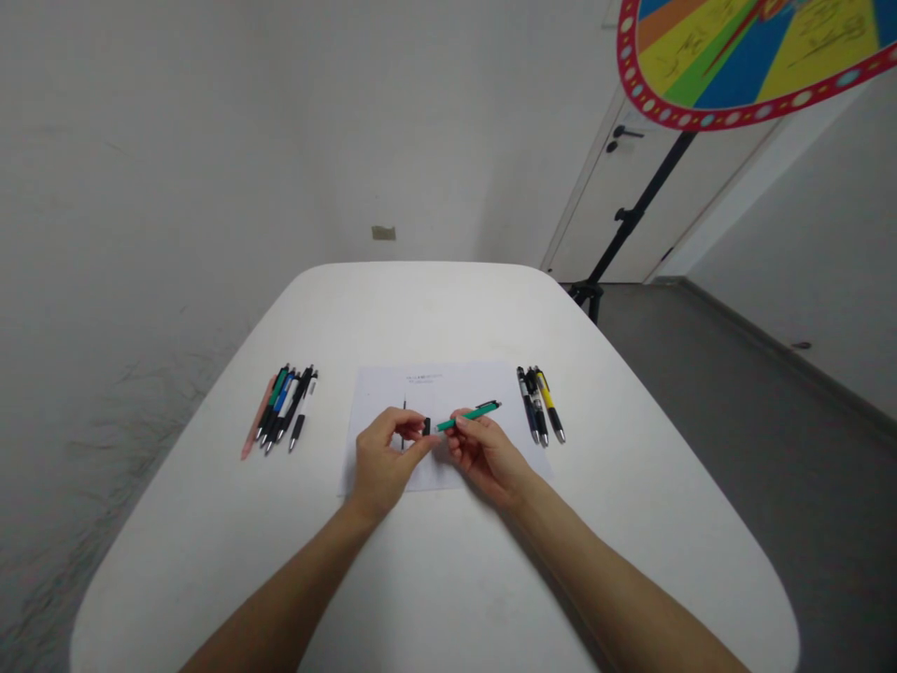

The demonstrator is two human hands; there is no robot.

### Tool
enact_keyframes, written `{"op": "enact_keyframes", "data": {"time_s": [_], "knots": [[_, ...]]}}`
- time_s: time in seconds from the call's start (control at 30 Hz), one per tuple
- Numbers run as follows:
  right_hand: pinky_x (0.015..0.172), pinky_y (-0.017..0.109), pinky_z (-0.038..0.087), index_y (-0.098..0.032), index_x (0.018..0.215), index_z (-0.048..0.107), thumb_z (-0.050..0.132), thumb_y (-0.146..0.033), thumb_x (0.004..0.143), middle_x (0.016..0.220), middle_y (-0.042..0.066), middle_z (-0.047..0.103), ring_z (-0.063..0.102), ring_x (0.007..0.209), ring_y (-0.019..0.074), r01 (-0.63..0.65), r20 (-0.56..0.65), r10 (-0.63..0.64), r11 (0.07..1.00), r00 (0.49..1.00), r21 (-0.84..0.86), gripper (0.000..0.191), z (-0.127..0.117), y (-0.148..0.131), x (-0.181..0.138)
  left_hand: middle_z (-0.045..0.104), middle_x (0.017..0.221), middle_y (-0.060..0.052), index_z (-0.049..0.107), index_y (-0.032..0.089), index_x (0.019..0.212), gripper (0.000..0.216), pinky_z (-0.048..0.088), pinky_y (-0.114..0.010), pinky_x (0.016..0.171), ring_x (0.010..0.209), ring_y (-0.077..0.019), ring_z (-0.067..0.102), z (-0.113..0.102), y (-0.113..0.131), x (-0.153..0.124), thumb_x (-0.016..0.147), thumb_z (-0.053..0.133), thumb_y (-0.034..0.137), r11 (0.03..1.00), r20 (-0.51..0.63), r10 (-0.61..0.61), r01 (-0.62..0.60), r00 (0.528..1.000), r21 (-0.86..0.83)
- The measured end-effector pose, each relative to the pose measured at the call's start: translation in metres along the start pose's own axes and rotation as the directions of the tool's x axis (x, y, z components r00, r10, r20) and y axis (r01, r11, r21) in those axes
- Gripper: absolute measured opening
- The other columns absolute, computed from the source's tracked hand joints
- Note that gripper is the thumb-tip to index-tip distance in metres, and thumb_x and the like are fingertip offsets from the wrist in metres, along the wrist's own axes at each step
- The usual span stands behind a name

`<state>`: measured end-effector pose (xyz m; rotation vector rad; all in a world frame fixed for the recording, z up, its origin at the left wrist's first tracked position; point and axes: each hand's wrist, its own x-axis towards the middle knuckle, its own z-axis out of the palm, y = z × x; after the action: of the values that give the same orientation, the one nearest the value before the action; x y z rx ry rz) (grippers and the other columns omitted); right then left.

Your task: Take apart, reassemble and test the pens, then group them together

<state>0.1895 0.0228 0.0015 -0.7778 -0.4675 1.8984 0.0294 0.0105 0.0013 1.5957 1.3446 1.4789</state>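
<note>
Over the white paper [378, 388], my left hand [385, 458] pinches a short black pen part [427, 426] between thumb and fingertips. My right hand [487, 458] grips a green pen barrel [483, 411] with a black clip, its open-looking narrow end pointing left toward the black part. A small gap separates the two pieces. Behind the left fingers, a thin dark pen refill [405, 402] lies on the sheet, partly hidden by that hand. Faint small print shows near the paper's top.
Several pens [286, 411] lie in a group on the left of the white table [427, 308], beside a reddish strip [258, 418]. On the right are more pens [538, 407], one yellow. Beyond the table, a colourful wheel [735, 65] stands on a black stand [634, 215] near a door.
</note>
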Motion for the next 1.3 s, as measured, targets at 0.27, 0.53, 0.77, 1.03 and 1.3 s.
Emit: {"op": "enact_keyframes", "data": {"time_s": [0.27,0.53,0.77,1.03,1.3], "knots": [[0.051,0.016,0.050,-0.016,0.072,0.066,0.086,-0.022,0.067,0.064,-0.001,0.068,0.059,0.055,0.0069,-0.043,-0.008,0.046,0.978,0.999,0.205,0.021,-0.013,-0.001,0.007,0.069,0.079,-0.003,0.065,0.020,0.079,0.008,0.049,-0.033,0.077,0.081,-0.0190,0.062,-0.012,-0.003,0.008,0.084,0.059,0.023,0.912,-0.122,0.197,-0.136,0.973,0.388],[0.049,0.017,0.048,-0.017,0.071,0.064,0.085,-0.027,0.068,0.062,-0.003,0.065,0.058,0.054,0.0067,-0.047,-0.005,0.049,0.979,0.999,0.198,0.024,-0.014,-0.005,0.007,0.069,0.091,-0.006,0.065,0.019,0.093,0.015,0.049,-0.034,0.075,0.085,-0.0207,0.061,-0.025,-0.015,0.020,0.085,0.053,0.024,0.912,-0.221,0.069,0.028,0.973,0.408],[0.050,0.016,0.048,-0.016,0.072,0.064,0.086,-0.023,0.068,0.063,-0.002,0.066,0.059,0.054,0.0061,-0.044,-0.018,0.049,0.977,0.999,0.210,0.023,-0.014,-0.004,0.007,0.068,0.094,-0.008,0.067,0.020,0.084,0.013,0.045,-0.044,0.085,0.094,-0.0281,0.058,-0.033,-0.020,0.025,0.080,0.054,0.022,0.731,0.020,-0.023,0.003,1.000,0.683],[0.050,0.017,0.048,-0.017,0.072,0.065,0.084,-0.022,0.069,0.063,-0.002,0.067,0.059,0.054,0.0074,-0.028,-0.026,0.034,0.979,0.999,0.201,0.021,-0.014,-0.004,0.007,0.065,0.091,-0.010,0.063,0.020,0.072,0.014,0.044,-0.045,0.081,0.093,-0.0309,0.056,-0.027,-0.014,0.019,0.081,0.061,0.030,0.557,0.156,-0.011,-0.124,0.988,0.821],[0.050,0.016,0.049,-0.015,0.071,0.067,0.085,-0.021,0.067,0.063,-0.001,0.068,0.060,0.053,0.0071,-0.021,-0.042,0.031,0.974,0.999,0.227,0.019,-0.011,-0.004,0.007,0.065,0.119,-0.013,0.066,0.019,0.109,0.028,0.041,-0.051,0.098,0.116,-0.0326,0.054,-0.016,-0.013,0.012,0.083,0.065,0.029,0.621,0.304,0.146,-0.327,0.941,0.712]]}}
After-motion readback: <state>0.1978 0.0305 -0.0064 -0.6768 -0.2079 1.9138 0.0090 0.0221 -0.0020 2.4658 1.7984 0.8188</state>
